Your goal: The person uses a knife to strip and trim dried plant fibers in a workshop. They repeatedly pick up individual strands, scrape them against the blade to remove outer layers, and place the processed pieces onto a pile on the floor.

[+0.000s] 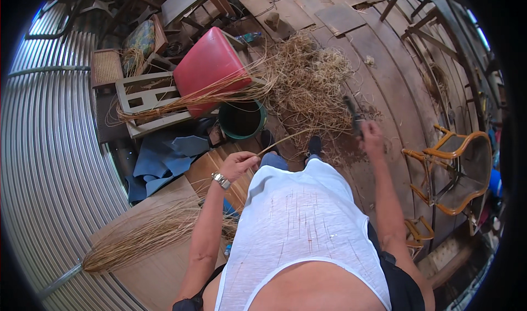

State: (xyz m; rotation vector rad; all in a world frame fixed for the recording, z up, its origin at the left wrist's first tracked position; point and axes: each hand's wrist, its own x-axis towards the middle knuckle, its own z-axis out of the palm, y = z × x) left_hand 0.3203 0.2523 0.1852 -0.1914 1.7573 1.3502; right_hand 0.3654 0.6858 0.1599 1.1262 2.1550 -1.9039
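Note:
My left hand (240,165), with a wristwatch on its wrist, pinches a thin tan cane strip (285,138). The strip slants up and to the right in front of my knees, over the floor. Out to the right, my right hand (371,137) is closed around a dark, narrow hand tool (352,113) that points away from me. Motion blurs the tool, and its exact kind cannot be made out. Beyond the strip lies a big tangled heap of cane shavings (310,80). The tool is over the heap's right edge, apart from the strip.
A dark green bucket (259,125) stands left of my feet. Behind it, long cane strands (206,94) lie across a red cushion (208,64) and a pale frame. A cane bundle (143,237) rests at lower left. A rattan chair (461,171) stands right, and blue sheeting (164,160) lies left.

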